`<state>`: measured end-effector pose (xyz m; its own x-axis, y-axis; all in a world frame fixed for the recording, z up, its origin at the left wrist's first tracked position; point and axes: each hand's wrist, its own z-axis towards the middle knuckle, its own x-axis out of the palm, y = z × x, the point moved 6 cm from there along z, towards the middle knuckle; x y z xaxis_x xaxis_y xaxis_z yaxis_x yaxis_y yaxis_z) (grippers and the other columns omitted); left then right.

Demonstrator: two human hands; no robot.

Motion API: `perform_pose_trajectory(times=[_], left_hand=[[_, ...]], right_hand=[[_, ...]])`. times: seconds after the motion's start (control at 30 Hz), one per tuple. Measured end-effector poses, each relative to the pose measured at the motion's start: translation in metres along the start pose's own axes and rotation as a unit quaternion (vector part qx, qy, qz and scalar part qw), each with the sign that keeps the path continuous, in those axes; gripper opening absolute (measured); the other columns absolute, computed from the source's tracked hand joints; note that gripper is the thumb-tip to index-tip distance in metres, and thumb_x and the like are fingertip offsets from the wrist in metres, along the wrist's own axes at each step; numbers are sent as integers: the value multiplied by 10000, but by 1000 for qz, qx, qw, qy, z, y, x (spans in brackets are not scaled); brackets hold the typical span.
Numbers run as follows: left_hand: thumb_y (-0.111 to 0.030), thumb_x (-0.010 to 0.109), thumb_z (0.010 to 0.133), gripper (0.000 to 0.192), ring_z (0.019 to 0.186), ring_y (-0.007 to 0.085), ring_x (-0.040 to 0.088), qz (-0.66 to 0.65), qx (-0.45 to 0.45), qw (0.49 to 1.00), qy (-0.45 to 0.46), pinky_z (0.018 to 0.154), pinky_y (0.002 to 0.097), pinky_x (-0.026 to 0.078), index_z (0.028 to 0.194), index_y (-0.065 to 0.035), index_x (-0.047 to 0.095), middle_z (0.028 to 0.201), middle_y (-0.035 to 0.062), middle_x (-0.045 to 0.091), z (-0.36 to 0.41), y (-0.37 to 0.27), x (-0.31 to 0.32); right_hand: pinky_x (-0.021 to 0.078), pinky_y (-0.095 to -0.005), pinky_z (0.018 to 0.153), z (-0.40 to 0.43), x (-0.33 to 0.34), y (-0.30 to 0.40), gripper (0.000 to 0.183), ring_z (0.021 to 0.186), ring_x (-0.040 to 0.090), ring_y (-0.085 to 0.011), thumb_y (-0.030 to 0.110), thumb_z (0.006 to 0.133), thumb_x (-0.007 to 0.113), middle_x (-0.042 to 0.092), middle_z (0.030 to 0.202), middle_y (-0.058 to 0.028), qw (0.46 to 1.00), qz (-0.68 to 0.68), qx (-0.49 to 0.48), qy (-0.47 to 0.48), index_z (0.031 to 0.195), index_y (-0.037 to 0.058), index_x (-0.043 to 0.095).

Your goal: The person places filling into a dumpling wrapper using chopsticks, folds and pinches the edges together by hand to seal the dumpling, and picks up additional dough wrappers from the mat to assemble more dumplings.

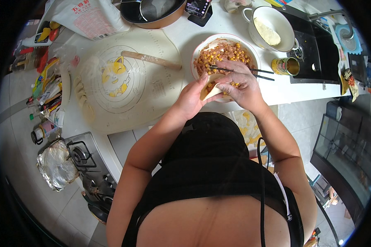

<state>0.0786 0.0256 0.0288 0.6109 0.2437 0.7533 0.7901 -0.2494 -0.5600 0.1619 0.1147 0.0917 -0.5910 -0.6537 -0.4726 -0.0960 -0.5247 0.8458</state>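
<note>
My left hand (190,98) holds a folded dough wrapper (211,89) over the near rim of a bowl. Some meat and corn filling shows inside the wrapper. The fingers of my right hand (242,85) pinch the wrapper's right edge, and dark chopsticks (264,74) lie across under that hand. Meat filling with corn kernels (224,52) fills the white bowl with a red rim (194,55). On the floured baking mat (148,105) left of the bowl, a wooden rolling pin (151,59) lies at a slant. A row of pleated dumplings (83,98) sits on the mat's left side.
Behind the mat are a flour bag (89,18) and a pan (160,21). A phone (198,7) stands behind the bowl. To the right are a white pot with flour (273,27), an open can (285,66) and a black sink (318,58). A gas stove (91,154) is at lower left.
</note>
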Motion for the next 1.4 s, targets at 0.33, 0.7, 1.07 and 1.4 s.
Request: perform_pose_trajectory(times=[0.33,0.7,1.07,1.4], left_hand=[[-309,476,908,487,1101,220,494,-1,-10,998,59,932,406,429,1275,-7,367,1210,130,478,-5,5,3],[69,579,741,513,956,158,545,265,58,962,-8,776,280,499,1217,7,396,1094,83,501,2,-1,-6],[-36,632,749,338,849,114,570,347,32,937,-16,736,247,474,1066,2,521,931,52,586,2,-2,-6],[-17,601,791,305,862,130,580,270,25,962,-40,771,259,482,1078,26,509,947,62,588,3,-1,-11]], right_hand=[[423,-345,762,-1,3,-2,111,813,558,-249,64,670,710,623,801,-59,999,1,48,-1,760,83,648],[424,-353,730,4,3,18,195,744,536,-255,145,633,728,617,757,-56,992,-112,18,50,810,99,663],[396,-348,718,3,8,32,79,770,525,-215,124,643,648,598,732,-15,961,-248,-118,36,707,101,609],[415,-358,711,3,7,23,149,782,540,-204,188,587,696,598,748,-3,966,-234,-112,5,719,138,647]])
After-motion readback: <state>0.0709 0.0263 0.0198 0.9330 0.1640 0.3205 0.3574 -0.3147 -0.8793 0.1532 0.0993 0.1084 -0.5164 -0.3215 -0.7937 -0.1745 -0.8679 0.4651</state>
